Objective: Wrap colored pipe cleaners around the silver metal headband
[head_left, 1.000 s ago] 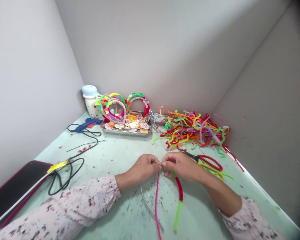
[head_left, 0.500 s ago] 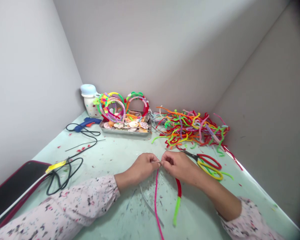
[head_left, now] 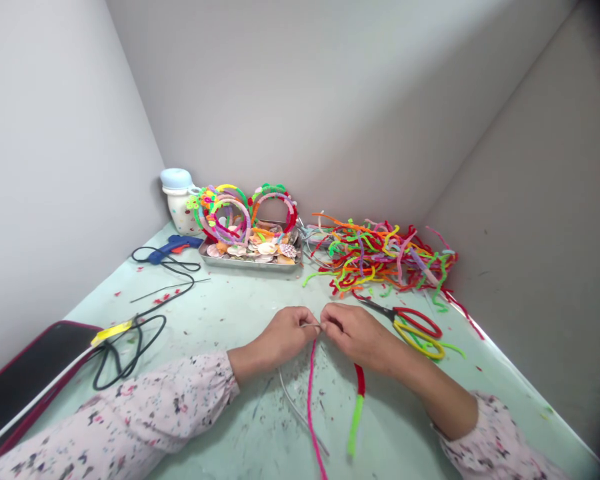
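Note:
My left hand (head_left: 290, 333) is closed in a pinch on the bare grey stretch of a thin headband (head_left: 295, 408), whose uncovered end hangs below it. My right hand (head_left: 353, 333) grips the same headband, and its other end, wrapped in red and then bright green pipe cleaner (head_left: 356, 423), comes out beneath the palm. The fingertips of both hands almost meet. From between them a pink pipe cleaner (head_left: 311, 400) hangs down towards me. How its top end sits on the band is hidden by the fingers.
Scissors (head_left: 417, 332) with red and yellow handles lie beside my right hand. Behind are a pipe cleaner pile (head_left: 380, 257) and a metal tray (head_left: 250, 264) of shells and wrapped headbands. At left are a blue glue gun (head_left: 173, 247), cords, a cup (head_left: 179, 207) and a black pad (head_left: 25, 367).
My fingertips have shifted slightly at the pinch, showing a little more grey band between them. The hanging ends have swayed slightly. Both hands keep their hold.

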A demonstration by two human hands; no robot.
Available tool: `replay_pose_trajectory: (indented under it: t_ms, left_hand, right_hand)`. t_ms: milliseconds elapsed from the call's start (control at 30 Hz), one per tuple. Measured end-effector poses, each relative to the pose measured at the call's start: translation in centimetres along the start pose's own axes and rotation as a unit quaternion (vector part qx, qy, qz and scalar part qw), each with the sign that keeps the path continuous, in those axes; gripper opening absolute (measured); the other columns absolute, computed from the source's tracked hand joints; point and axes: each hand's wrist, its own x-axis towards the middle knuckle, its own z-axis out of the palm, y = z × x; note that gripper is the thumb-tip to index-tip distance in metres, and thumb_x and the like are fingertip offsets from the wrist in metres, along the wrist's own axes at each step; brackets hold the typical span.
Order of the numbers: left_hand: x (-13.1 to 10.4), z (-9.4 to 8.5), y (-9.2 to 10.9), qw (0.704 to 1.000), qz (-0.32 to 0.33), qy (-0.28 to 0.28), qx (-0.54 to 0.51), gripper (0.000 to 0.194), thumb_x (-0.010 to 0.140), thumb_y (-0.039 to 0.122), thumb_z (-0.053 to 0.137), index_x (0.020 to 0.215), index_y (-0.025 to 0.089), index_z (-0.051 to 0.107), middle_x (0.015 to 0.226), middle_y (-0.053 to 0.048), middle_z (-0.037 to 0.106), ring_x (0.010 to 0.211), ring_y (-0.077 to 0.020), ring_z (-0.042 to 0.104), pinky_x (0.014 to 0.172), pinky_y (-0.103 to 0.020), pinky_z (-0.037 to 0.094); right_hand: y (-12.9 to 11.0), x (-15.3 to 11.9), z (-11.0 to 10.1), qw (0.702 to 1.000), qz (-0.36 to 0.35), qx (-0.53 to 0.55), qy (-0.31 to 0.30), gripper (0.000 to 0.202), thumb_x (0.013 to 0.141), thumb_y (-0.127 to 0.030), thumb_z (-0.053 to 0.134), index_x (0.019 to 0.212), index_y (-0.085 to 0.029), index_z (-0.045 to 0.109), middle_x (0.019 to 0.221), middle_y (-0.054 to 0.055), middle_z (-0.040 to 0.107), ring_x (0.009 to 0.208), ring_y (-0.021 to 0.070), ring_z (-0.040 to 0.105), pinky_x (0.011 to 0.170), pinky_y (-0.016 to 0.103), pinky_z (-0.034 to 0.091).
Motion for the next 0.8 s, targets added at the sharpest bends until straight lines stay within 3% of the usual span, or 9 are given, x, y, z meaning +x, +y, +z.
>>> replay_pose_trajectory:
  t_ms: [400,633,800]
  left_hand:
    - [-0.14,-0.28,0.43,0.999,0.021,0.014,0.047,0.014,0.069,0.022,0.051,0.068,0.014,0.062,0.06,0.002,0.054,0.059,-0.0116,0.046,0.057,-0.022,0.034]
    - [0.22,-0.26,0.22,1.0,-0.01,0.013,0.018,0.015,0.069,0.026,0.054,0.068,0.013,0.061,0.057,0.003,0.05,0.056,-0.0108,0.042,0.053,-0.022,0.032]
    - [0.32,-0.19,0.05,1.0,-0.011,0.024,0.013,0.015,0.069,0.028,0.055,0.066,0.014,0.06,0.057,0.003,0.049,0.056,-0.0108,0.042,0.054,-0.022,0.031]
  right_hand:
    - [0.53,0.18,0.45,0.999,0.007,0.044,-0.008,0.013,0.083,-0.015,0.044,0.073,-0.018,0.052,0.067,-0.002,0.053,0.062,0.0118,0.046,0.056,0.023,0.03]
    - [0.74,-0.02,-0.09,0.997,0.01,0.069,-0.025,0.015,0.087,-0.023,0.044,0.081,-0.019,0.058,0.07,-0.001,0.058,0.064,0.0131,0.05,0.058,0.023,0.033]
    - [0.46,-0.07,0.09,1.0,0.013,0.024,-0.012,0.015,0.087,-0.021,0.044,0.082,-0.019,0.058,0.076,0.002,0.061,0.07,0.0147,0.053,0.061,0.024,0.035]
